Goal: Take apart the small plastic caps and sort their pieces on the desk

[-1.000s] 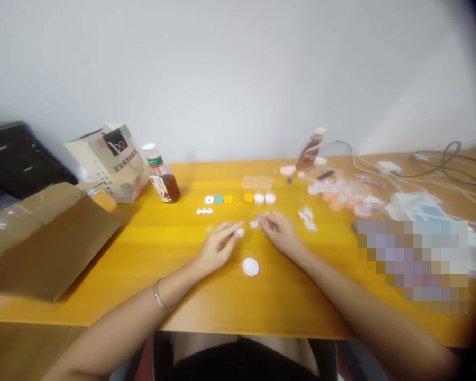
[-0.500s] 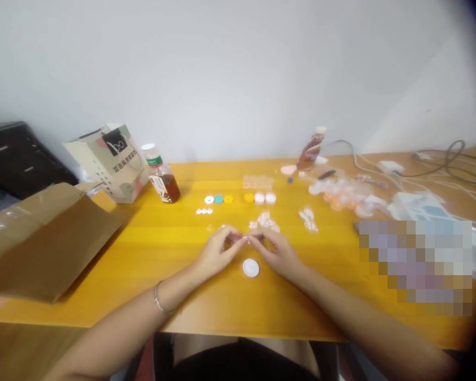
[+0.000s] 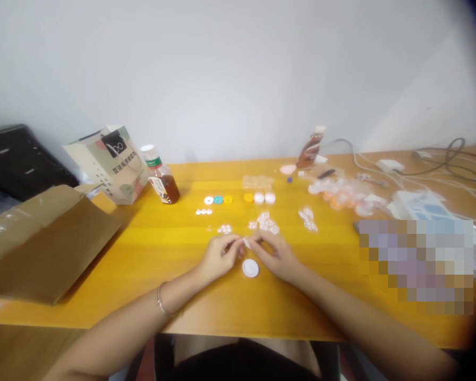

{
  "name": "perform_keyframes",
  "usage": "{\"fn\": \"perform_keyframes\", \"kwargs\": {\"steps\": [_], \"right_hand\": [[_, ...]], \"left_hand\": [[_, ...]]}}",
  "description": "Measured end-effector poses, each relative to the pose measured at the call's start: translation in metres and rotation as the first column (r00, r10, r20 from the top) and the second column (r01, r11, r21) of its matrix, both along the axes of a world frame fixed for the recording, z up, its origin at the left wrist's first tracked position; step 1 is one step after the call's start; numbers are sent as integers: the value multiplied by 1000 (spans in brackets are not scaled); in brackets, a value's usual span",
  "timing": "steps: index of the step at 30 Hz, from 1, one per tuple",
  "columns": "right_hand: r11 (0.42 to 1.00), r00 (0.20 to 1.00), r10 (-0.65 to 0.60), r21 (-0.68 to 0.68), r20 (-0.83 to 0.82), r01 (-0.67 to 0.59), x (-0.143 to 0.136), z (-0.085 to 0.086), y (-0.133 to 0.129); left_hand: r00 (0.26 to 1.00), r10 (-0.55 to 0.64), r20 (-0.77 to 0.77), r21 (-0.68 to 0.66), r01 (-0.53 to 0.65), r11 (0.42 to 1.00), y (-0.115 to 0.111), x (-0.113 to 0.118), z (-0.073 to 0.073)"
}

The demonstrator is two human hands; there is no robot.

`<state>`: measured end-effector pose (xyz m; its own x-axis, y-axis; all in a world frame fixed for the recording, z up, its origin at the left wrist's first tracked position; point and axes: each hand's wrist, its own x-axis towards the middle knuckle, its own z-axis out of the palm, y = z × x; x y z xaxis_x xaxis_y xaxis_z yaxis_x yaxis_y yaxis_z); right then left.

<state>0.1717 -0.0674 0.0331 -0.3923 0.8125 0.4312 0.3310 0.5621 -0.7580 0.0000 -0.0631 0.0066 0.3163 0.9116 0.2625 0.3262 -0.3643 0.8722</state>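
Note:
My left hand point(image 3: 222, 257) and my right hand point(image 3: 276, 255) meet over the middle of the table, fingertips pinched together. Between them is a small white piece point(image 3: 246, 242), too blurred to name closely; both hands grip it. Just below the fingers lies a round white lid-like disc point(image 3: 250, 268). Beyond my left fingers sits a small cluster of white round bits point(image 3: 224, 229). Past my right fingers there is a pile of white pieces with dark marks point(image 3: 264, 222). Farther back, white, teal and yellow discs point(image 3: 218, 200) stand in a row, with several small white rounds point(image 3: 203, 211) in front.
More yellow and white round caps point(image 3: 259, 198) lie behind the pile. At left are a cardboard box point(image 3: 51, 248), a paper bag point(image 3: 121, 166) and a drink bottle point(image 3: 162, 182). A second bottle point(image 3: 311, 151), bagged items point(image 3: 343, 193) and cables point(image 3: 440, 172) occupy the right.
My left fingers have moved slightly down, uncovering the cluster of white round bits. The small white piece shows more clearly between my hands, which both still hold it.

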Motion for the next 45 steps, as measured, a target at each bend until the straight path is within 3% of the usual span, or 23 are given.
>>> {"fn": "perform_keyframes", "kwargs": {"steps": [6,12,23,33,41,45], "right_hand": [[989,993,24,-143,-113,-41,1,0,1],[950,968,13,-298,-251,-90,1,-2,6],[983,999,48,-176,26,-42,4,-3,6],[987,995,4,-161,100,13,2,-4,7],[999,972,-15,45,232,5,6,2,8],[994,980,-111,6,164,112,15,3,14]], "left_hand": [[996,-1,89,-118,11,993,-2,4,-3],[976,-48,214,-181,88,979,-1,4,6],[953,-129,274,-202,188,961,3,-1,4],[959,-74,273,-272,150,950,3,1,8],[951,-63,304,-293,156,943,2,2,6],[953,-27,301,-233,101,967,3,-3,11]]}}
